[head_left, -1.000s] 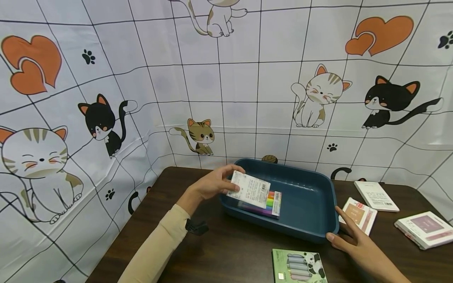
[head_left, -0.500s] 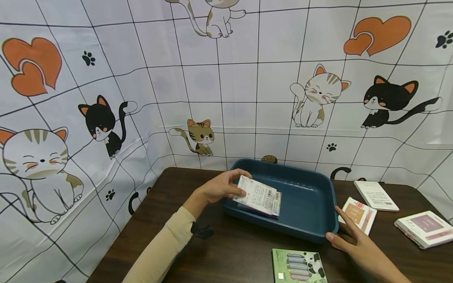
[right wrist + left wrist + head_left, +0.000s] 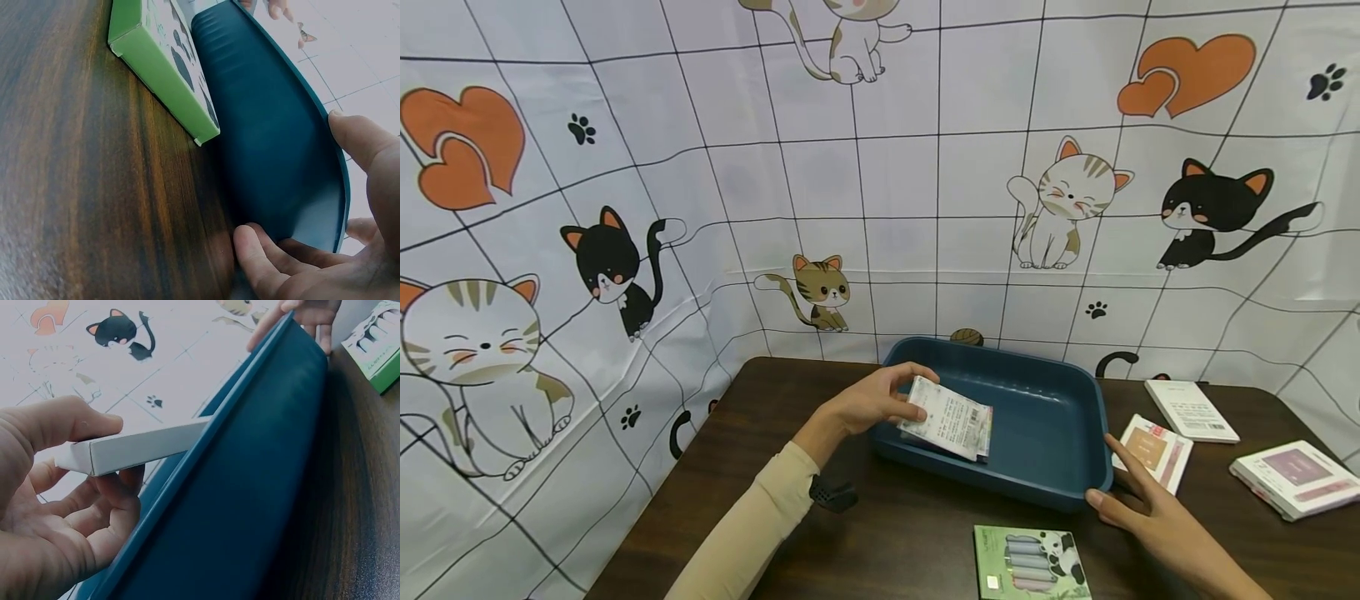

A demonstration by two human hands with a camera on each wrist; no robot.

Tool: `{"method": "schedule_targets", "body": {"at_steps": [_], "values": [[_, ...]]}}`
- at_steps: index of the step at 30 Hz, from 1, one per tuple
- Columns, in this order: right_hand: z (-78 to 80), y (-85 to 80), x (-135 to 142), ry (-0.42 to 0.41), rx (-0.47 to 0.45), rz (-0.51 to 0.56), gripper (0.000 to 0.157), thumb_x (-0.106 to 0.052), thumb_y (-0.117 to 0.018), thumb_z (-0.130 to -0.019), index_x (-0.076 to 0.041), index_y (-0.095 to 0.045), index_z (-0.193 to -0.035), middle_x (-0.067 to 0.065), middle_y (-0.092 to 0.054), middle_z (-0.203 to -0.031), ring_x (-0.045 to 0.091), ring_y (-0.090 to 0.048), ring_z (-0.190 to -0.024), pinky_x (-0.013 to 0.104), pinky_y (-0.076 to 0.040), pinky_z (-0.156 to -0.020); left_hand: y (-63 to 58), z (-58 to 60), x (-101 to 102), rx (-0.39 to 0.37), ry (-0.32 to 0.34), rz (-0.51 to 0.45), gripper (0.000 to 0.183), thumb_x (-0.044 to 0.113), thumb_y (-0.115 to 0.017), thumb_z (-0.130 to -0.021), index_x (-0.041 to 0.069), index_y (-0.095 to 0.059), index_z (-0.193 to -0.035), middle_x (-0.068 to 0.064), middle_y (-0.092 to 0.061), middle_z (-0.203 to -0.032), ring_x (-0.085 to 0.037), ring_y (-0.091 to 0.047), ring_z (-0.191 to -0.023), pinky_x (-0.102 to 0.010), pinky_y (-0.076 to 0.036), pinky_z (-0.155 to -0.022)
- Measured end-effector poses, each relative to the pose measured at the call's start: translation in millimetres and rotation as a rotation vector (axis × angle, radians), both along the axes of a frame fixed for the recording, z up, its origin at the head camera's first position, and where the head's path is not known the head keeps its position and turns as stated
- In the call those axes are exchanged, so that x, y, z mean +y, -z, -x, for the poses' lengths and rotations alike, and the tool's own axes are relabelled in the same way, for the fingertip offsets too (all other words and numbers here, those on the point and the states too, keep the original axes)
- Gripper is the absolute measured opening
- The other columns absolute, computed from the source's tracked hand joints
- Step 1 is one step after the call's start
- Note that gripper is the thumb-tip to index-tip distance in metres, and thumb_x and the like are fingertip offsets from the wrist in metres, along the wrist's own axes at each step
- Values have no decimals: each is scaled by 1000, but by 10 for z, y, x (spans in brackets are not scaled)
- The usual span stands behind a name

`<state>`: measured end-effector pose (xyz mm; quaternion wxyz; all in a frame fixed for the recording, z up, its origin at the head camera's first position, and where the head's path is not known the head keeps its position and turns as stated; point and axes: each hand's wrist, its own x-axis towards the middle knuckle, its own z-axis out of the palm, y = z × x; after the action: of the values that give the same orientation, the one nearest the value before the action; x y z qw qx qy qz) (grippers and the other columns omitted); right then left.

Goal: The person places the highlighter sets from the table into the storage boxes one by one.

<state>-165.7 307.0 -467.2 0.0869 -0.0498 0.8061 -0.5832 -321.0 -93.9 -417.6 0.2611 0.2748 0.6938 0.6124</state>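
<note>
My left hand (image 3: 880, 404) pinches a flat white box (image 3: 950, 417) with printed text and a barcode, thumb on top and fingers below. The box is tilted inside the left part of a blue plastic tray (image 3: 1045, 487). Beneath it, another pack (image 3: 986, 429) is mostly hidden, with only its edge showing. In the left wrist view, the white box (image 3: 147, 445) reaches over the tray rim (image 3: 209, 434). At the tray's right end, my right hand (image 3: 1157, 517) touches the front corner and side with thumb and fairly straight fingers spread apart.
A green box with a panda and pens (image 3: 1032, 562) lies in front of the tray. To the right are a box with an orange-brown panel (image 3: 1152, 450), a white box (image 3: 1192, 411) and a box with a mauve panel (image 3: 1298, 477). A cat-print sheet (image 3: 895, 183) hangs behind the dark table (image 3: 700, 508).
My left hand has moved right with the white box and lowered it slightly, so it now covers the rainbow-coloured pack beneath. The right hand stays at the tray's end.
</note>
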Motion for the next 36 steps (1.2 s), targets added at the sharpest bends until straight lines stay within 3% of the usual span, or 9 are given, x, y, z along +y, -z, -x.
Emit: {"method": "schedule_targets", "body": {"at_steps": [7,16,21,26,36], "values": [[2,-9,2,6,-24,-9,94,-25,-67,-102,-22,2,-165,42,-14,-155,51,-46,-131,40,-58,-90,-13,-25,20,20,9,17,61,3,-79,-89,9,-53,-143,-17,-55,-130,-32,-64,-104,-42,-59,-86],[-1,-5,-4,2,4,7,92,-22,-67,-102,-20,0,-165,43,-15,-155,47,-52,-127,39,-58,-88,-15,-50,35,52,2,55,51,6,-79,-90,17,-60,-136,-11,-53,-135,-33,-59,-112,-42,-57,-89],[-9,-9,0,6,-3,-2,92,-23,-67,-101,-20,-1,-165,43,-16,-154,45,-54,-126,39,-59,-88,-52,-23,-13,101,-26,31,47,15,-74,-96,12,-57,-140,-1,-47,-150,-31,-46,-136,-51,-39,-111],[-7,-17,6,4,-23,-16,94,-24,-67,-102,-21,2,-165,43,-15,-155,45,-54,-126,39,-58,-89,-79,5,-81,128,-43,-6,50,19,-71,-98,11,-54,-144,-4,-47,-152,-27,-46,-138,-58,-27,-117],[4,-17,3,4,-25,-21,94,-25,-67,-101,-21,2,-165,43,-15,-155,44,-55,-125,39,-58,-90,-99,15,-135,151,-38,-10,45,19,-68,-100,14,-55,-143,-1,-51,-146,-23,-53,-132,-52,-35,-114]]}}
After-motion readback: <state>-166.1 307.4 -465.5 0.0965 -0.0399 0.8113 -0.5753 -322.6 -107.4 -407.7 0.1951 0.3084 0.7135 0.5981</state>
